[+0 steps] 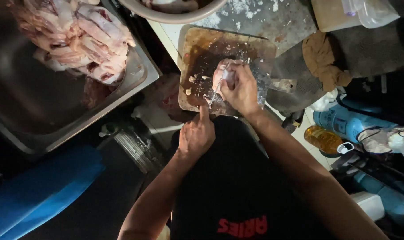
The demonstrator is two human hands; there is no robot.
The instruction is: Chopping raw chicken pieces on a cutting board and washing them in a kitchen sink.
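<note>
Crowding the cutting board (197, 58): metal tray (139, 80) of raw chicken (77, 35), brown rag (322, 58).

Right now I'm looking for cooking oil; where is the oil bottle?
In the head view the oil bottle lies on its side at the right, below the cutting board and next to a blue cylinder.

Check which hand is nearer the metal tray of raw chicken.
Left. The left hand sits at the cutting board's near edge, closer to the metal tray; the right hand is farther right, on the board.
</note>
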